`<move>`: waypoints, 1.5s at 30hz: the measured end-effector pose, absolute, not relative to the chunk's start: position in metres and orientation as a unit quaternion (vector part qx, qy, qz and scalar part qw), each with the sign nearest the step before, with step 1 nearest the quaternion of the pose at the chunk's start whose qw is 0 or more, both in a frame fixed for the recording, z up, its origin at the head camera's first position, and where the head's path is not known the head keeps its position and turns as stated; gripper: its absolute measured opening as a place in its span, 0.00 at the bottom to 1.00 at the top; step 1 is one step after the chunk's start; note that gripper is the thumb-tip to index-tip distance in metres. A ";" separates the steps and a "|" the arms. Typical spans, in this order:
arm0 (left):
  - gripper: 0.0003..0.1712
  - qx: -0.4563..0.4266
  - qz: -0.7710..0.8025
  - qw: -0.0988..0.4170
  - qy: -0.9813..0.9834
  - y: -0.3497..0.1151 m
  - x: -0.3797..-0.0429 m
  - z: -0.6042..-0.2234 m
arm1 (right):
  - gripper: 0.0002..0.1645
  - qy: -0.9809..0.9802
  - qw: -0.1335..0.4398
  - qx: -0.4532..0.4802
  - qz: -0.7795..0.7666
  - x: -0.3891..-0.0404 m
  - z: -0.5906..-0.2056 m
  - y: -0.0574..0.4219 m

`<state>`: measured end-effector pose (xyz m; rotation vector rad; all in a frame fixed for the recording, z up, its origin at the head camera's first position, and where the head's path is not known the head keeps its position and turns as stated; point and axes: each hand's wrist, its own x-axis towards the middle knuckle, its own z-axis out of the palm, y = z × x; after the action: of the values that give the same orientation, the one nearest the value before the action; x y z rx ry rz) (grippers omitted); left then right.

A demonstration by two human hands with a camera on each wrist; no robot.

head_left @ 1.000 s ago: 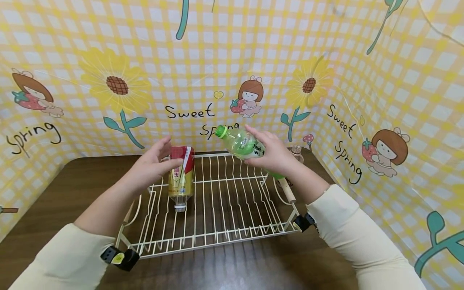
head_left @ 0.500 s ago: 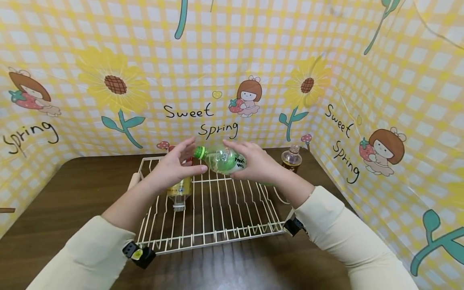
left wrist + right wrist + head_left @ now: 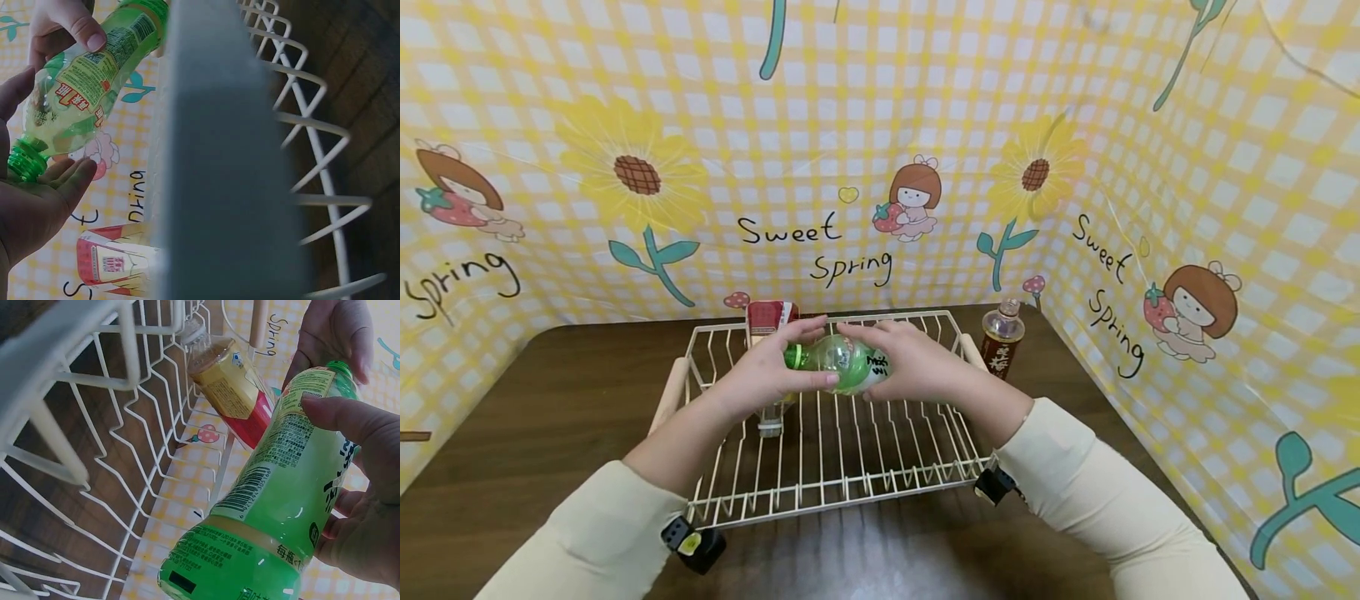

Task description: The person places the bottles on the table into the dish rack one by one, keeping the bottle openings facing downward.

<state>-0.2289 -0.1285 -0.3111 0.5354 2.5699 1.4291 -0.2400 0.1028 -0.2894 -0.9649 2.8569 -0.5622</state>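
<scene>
A green plastic drink bottle (image 3: 842,362) with a green cap lies sideways above the rack, its cap end toward the left. My right hand (image 3: 917,367) grips it around the labelled body, thumb on one side and fingers on the other. Around the neck is my left hand (image 3: 760,375), thumb and straight fingers spread on either side of the cap (image 3: 26,159); the left wrist view shows the cap right at the palm. Below and behind that hand, a red-and-gold bottle (image 3: 769,315) lies on the rack, its clear neck pointing toward me.
The cream wire rack (image 3: 842,503) with wooden handles (image 3: 668,393) stands on a dark wooden table (image 3: 565,392). A dark-labelled bottle (image 3: 1002,340) stands upright beyond its right side. Yellow checked cloth (image 3: 820,108) walls the back and right.
My right hand has carried the green bottle left and lower, over the rack's middle. My left hand has moved right, and its thumb and fingers now straddle the bottle's neck.
</scene>
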 end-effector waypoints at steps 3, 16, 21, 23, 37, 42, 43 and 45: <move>0.48 0.169 0.466 0.082 0.865 -0.129 -0.228 -0.315 | 0.55 0.932 0.040 -0.315 -0.177 -0.239 -0.293 0.101; 0.43 0.138 0.471 0.080 0.868 -0.129 -0.224 -0.328 | 0.55 0.932 0.040 -0.320 -0.163 -0.238 -0.302 0.099; 0.43 0.121 0.496 0.073 0.857 -0.129 -0.222 -0.328 | 0.56 0.931 0.012 -0.318 -0.178 -0.238 -0.302 0.099; 0.42 0.120 0.504 0.066 0.853 -0.130 -0.221 -0.328 | 0.57 0.930 0.004 -0.313 -0.194 -0.238 -0.302 0.099; 0.45 0.076 0.522 -0.008 0.850 -0.137 -0.220 -0.325 | 0.56 0.901 -0.047 -0.267 -0.340 -0.237 -0.302 0.108; 0.46 0.055 0.529 -0.039 0.846 -0.137 -0.220 -0.323 | 0.55 0.877 -0.050 -0.231 -0.417 -0.235 -0.308 0.106; 0.46 0.053 0.531 -0.046 0.845 -0.137 -0.220 -0.323 | 0.55 0.869 -0.054 -0.227 -0.436 -0.235 -0.310 0.105; 0.45 0.049 0.538 -0.062 0.839 -0.137 -0.219 -0.322 | 0.54 0.854 -0.058 -0.213 -0.471 -0.234 -0.314 0.103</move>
<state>-0.2194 -0.1367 -0.3224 0.1590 2.7460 1.7612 -0.2343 0.1033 -0.3139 -0.6967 2.7867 -1.5379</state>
